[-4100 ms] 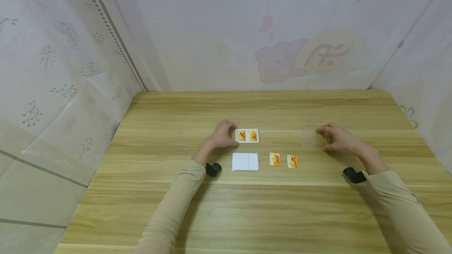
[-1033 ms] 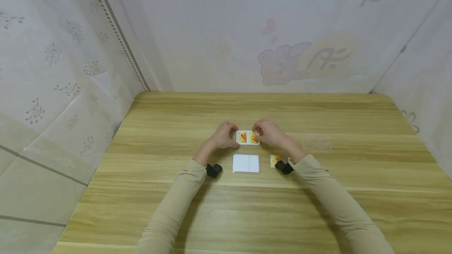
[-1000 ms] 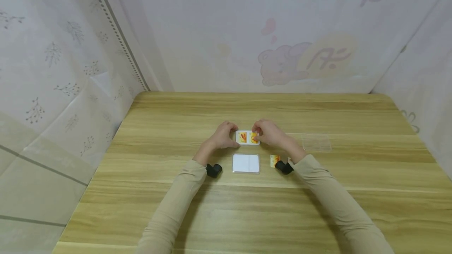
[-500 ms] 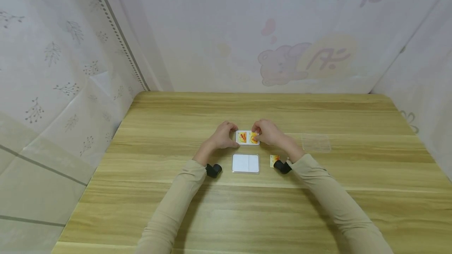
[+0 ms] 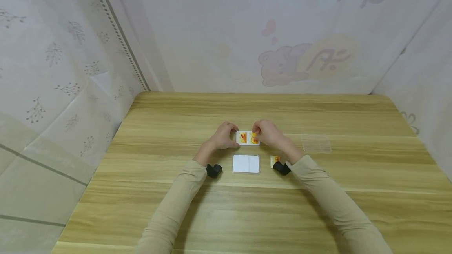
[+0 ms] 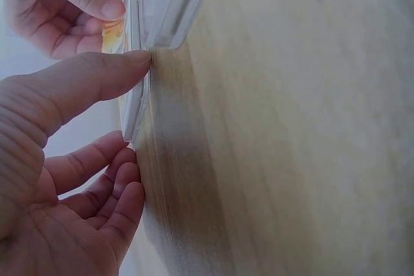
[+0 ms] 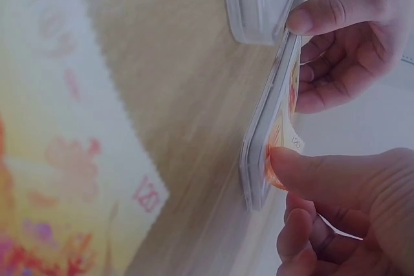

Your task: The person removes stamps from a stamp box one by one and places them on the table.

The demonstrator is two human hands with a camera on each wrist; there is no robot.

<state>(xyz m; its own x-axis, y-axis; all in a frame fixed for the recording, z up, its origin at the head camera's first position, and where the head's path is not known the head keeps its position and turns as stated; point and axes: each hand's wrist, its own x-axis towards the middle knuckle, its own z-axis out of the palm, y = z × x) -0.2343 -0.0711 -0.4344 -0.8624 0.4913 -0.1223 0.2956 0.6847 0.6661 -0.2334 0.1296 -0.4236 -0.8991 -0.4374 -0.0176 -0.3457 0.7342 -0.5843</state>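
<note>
A flat stamp case [image 5: 248,138] with a white insert lies on the wooden table. My left hand [image 5: 222,136] grips its left end, thumb on the near edge and fingers at the far edge. Two orange-yellow stamps are on the insert. The left stamp [image 5: 242,138] lies flat. At the right end, my right hand [image 5: 270,133] pinches the other stamp [image 5: 253,140] between thumb and fingers; in the right wrist view this stamp [image 7: 294,139] has a corner standing away from the insert. The right fingers partly cover it.
A second case [image 5: 241,164] with a bare white insert lies just nearer. Beside it, a loose stamp [image 5: 274,160] is partly behind the black right wrist camera [image 5: 281,168]. A clear plastic cover [image 5: 316,144] lies to the right.
Since the oldest frame, my right hand has left the clear cover and come left to the case, pinching the right stamp. Over the last second both hands have stayed nearly still.
</note>
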